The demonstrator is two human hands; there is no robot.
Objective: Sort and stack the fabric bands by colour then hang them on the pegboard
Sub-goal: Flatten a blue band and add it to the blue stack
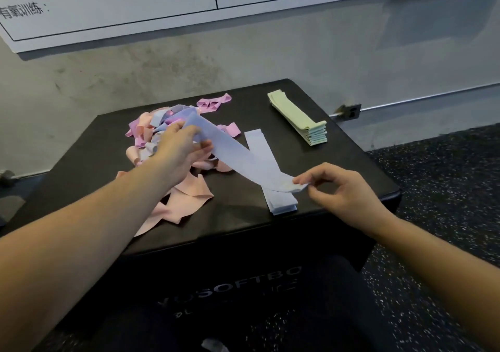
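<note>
In the head view, a long pale-blue fabric band point(232, 157) stretches across the black padded box point(338, 162) between both hands. The left hand point(180, 146) grips its far end by the tangled heap of pink, purple and blue bands point(162, 135); the right hand point(335, 189) pinches its near end just above the flat stack of pale-blue bands point(273, 178). A neat stack of pale-green bands point(297, 119) lies well apart to the right. The likely risk: the far end may drag neighbouring bands out of the heap, or the band may land askew and push the blue stack out of line. No pegboard shows here.
</note>
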